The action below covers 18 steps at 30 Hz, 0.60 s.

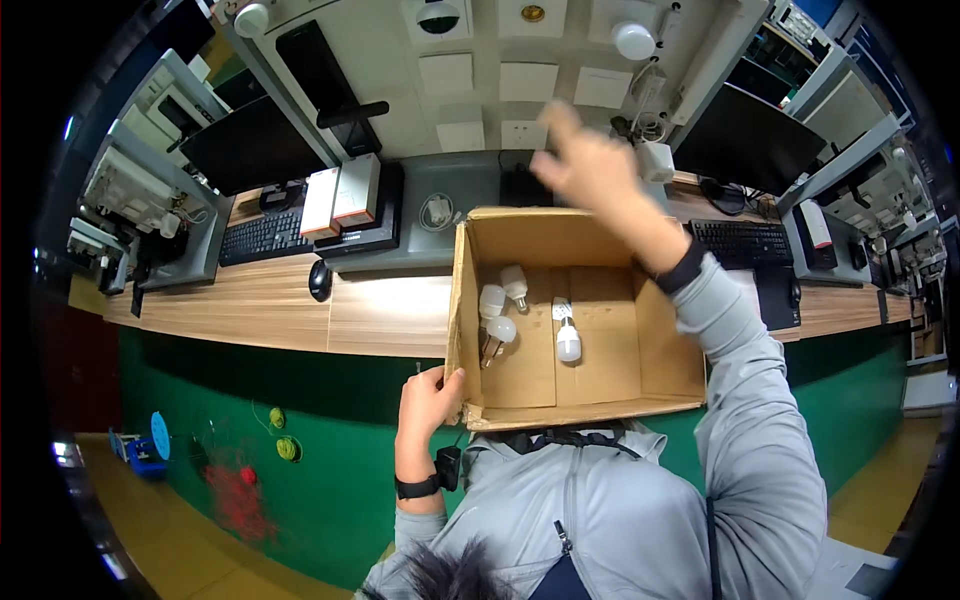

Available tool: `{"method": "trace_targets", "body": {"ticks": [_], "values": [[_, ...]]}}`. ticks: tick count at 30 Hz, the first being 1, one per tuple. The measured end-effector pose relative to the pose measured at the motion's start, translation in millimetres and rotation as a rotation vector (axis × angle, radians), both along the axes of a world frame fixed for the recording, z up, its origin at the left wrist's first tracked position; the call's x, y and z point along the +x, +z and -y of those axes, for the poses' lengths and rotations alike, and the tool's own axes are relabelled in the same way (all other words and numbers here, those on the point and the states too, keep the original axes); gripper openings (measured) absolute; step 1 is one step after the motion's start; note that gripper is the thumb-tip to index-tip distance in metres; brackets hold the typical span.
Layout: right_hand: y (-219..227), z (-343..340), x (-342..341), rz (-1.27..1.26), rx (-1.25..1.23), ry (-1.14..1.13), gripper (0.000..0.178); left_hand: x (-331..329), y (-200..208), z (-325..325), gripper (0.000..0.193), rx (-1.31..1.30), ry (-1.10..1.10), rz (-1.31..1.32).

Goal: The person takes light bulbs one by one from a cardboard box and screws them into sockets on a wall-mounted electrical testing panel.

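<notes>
Op: Status on the box?
Eng: You've got an open cardboard box (607, 378) at center frame, against your jacket, its far side by the desk (390, 310). Four bulbs inside, none in your fingers that I can see.

Op: Where exactly?
Eng: Three cluster at the box's left: a rear bulb (513, 280), a middle bulb (491, 299) and a front bulb (501, 329). Fourth, a lone bulb (568, 345), lies nearer the middle, globe toward you. All loose, none standing in order.

Op: Left hand?
Eng: Your left hand (427, 405) pinches the box at its near left corner, thumb at the edge. Looks like a steadying grip.

Op: Right?
Eng: Your right hand (592, 168) is up past the box's far rim, upper center right, in front of the pale panel (488, 45). Thumb and index look spread. It's blurred; nothing shows in it, can't rule out something hidden. Contact with the panel: can't tell.

Op: So how far along?
Eng: My read: partway. Done, as far as you show me: four bulbs in the box. Left: can't size it; no bulb count to check against, and the box isn't closed.
</notes>
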State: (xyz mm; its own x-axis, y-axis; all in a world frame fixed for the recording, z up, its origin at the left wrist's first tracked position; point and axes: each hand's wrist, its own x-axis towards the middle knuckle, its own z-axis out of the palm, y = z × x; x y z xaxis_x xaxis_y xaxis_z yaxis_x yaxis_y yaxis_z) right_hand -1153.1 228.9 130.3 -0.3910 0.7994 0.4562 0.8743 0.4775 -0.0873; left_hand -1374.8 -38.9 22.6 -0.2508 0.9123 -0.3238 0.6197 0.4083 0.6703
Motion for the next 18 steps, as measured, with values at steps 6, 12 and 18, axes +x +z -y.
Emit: {"method": "trace_targets", "body": {"ticks": [6, 12, 18], "values": [[-177.1, 93.3, -39.1, 0.523, -0.47, 0.753, 0.028, -5.2, -0.5, -2.9, 0.041, -0.009, -0.049, 0.005], [-246.1, 93.5, -41.3, 0.486, -0.676, 0.777, 0.063, -5.3, -6.8, 2.3, 0.042, 0.034, -0.032, -0.019], [-270.6, 76.9, -23.5, 0.122, -0.87, 0.854, 0.065, -6.4, -2.0, -2.5, 0.041, -0.023, -0.045, -0.007]]}}
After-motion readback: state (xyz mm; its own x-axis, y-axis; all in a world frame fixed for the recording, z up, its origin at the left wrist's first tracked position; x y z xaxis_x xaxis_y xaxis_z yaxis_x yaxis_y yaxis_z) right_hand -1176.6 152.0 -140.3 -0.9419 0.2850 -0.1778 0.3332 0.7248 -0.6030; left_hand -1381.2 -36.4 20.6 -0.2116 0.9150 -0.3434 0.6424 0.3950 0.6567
